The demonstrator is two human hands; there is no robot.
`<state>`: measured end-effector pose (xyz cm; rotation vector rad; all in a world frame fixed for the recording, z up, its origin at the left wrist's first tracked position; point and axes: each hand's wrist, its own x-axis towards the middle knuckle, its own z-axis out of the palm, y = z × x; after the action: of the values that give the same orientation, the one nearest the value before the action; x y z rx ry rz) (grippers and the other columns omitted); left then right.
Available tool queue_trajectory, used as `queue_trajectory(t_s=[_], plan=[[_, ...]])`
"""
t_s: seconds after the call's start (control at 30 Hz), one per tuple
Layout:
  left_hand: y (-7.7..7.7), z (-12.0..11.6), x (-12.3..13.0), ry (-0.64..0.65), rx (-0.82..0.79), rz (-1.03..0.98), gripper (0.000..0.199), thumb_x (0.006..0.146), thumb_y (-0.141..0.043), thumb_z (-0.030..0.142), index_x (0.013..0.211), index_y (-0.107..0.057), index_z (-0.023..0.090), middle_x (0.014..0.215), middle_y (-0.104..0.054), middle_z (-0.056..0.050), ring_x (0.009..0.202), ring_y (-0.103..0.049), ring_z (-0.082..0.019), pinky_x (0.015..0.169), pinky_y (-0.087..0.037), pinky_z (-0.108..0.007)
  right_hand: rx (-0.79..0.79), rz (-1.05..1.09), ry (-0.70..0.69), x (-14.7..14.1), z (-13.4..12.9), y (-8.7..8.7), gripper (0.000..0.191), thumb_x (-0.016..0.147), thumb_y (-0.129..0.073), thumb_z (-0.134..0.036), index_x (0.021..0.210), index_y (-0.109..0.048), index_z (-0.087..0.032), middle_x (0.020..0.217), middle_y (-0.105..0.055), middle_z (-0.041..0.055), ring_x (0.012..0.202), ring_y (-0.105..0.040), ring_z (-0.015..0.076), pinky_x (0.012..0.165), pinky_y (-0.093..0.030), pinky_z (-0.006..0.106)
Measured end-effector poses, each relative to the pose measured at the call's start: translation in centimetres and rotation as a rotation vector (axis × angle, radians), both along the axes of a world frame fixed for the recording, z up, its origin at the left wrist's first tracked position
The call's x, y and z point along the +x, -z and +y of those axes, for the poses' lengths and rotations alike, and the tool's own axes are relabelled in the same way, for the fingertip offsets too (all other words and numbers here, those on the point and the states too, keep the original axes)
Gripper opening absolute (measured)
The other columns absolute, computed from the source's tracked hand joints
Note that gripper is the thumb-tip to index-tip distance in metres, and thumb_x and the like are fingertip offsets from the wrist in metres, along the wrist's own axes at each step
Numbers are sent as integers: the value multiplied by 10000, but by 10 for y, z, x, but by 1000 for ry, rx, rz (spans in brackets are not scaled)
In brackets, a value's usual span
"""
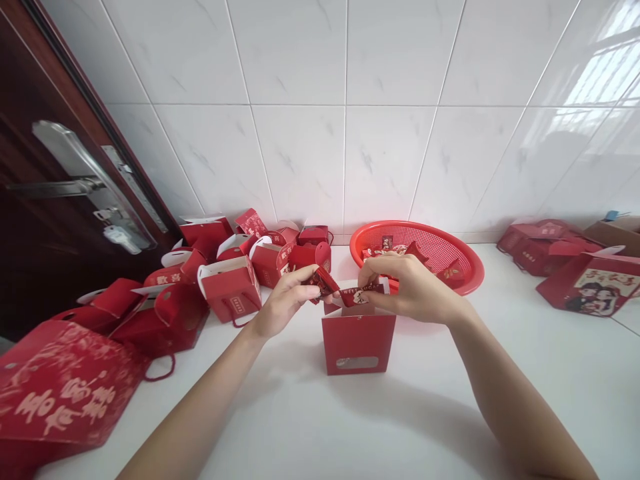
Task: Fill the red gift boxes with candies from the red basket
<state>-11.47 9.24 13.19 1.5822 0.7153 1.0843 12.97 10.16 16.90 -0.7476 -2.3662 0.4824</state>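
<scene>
Over the bench, the left hand gripped dark-red packets while the right hand pinched a lettered packet at the mouth of the red box, presumably stood upright between them so its opening faced both.

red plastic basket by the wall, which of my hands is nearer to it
Right. Your right hand is just in front of the red plastic basket; your left hand is farther off, to the basket's left.
</scene>
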Motion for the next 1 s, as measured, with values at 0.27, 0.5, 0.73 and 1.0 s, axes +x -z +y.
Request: queue_trajectory(t_s=[0.27,0.5,0.73,1.0], plan=[[3,3,-3,17,-31,-73,196,783,-633,323,836,-697,146,769,-704,-62,737,-593,-192,710,-437,-316,51,-29,7,-6,0,4,193,816,-648,-15,767,-582,-190,712,-597,-41,671,-531,111,648,-386,237],[4,4,-3,24,-19,-65,210,782,-623,321,838,-716,141,797,-716,-84,727,-572,-196,732,-442,-334,155,-132,60,-6,3,6,203,803,-669,-14,739,-585,-188,708,-613,-21,707,-532,144,733,-392,284],[2,3,-3,11,-21,-46,226,778,-624,331,844,-723,138,796,-703,-83,762,-591,-213,741,-433,-338,171,-137,67,-5,4,7,156,830,-683,-51,789,-626,-190,777,-652,-2,774,-572,165,775,-410,303],[0,-1,0,5,-2,27,185,809,-593,317,857,-679,160,789,-664,-51,773,-569,-198,723,-413,-318,76,125,-14,-13,-3,7,138,959,-654,-332,927,-662,-198,888,-707,15,805,-621,150,762,-456,280]])
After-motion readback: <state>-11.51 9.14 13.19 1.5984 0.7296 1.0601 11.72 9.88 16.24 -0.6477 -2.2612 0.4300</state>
